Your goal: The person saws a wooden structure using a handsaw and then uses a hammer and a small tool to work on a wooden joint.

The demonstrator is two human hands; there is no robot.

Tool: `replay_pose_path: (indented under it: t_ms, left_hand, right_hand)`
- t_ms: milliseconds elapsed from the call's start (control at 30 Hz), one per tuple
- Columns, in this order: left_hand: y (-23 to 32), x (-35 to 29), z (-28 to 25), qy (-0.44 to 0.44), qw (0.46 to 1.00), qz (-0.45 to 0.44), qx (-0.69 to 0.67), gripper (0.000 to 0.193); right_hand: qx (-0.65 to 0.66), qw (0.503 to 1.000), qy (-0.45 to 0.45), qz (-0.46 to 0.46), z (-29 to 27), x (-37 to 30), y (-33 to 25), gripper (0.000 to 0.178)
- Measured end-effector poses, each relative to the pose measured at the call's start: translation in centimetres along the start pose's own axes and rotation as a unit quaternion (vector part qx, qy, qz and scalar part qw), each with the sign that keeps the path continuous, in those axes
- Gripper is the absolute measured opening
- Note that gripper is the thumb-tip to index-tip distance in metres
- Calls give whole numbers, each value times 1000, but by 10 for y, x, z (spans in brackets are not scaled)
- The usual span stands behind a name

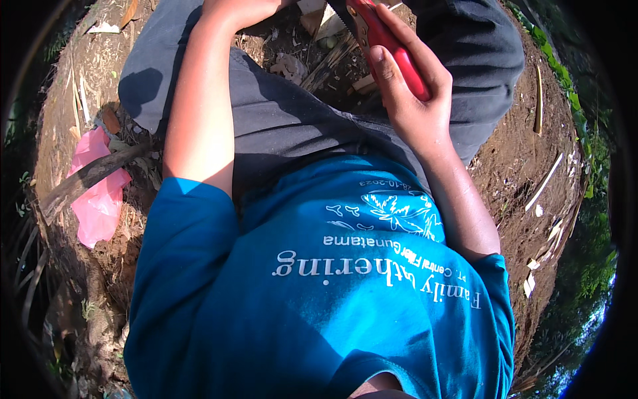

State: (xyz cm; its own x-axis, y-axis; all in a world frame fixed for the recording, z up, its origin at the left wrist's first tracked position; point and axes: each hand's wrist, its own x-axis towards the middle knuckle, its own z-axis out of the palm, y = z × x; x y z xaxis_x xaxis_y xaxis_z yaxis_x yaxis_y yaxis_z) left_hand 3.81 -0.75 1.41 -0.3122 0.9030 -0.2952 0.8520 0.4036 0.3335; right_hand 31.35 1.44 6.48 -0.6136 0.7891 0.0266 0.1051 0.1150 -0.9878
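Observation:
A hand saw with a red handle (413,76) is in my right hand (425,100), at the top right of centre. The fingers wrap round the handle and the thumb lies along it. Its dark toothed blade (345,18) points up and leaves the picture at the top edge. My left hand (240,10) reaches in at the top, left of the blade. Its fingers are cut off by the picture's edge, so whatever they touch is hidden. Wood offcuts and shavings (325,63) lie on the ground between my legs, below the blade.
My legs in dark trousers (292,113) are bent to either side of the hands. On the left, a thick stick (93,176) lies across a pink plastic bag (100,213). Pale wood strips (543,181) are scattered on the soil at right, with green plants (565,73) beyond.

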Motion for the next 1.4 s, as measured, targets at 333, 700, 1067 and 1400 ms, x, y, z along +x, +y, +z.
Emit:
replay_pose_path:
  t_ms: [333, 700, 1067, 1400]
  left_hand:
    - [-39, 23, 36, -129, 930, -59, -340, 41]
    - [-59, 23, 55, -92, 973, 23, -212, 66]
    - [-10, -2, 30, -26, 986, 54, -153, 56]
    - [3, -6, 19, -21, 993, 58, -105, 50]
  right_hand:
    - [-26, 999, -11, 17, -8, -4, 3, 46]
    - [-33, 999, 2, -19, -6, -13, -8, 48]
    - [19, 995, -67, 71, -27, 22, -36, 47]
    - [-82, 990, -77, 87, -24, 27, -71, 43]
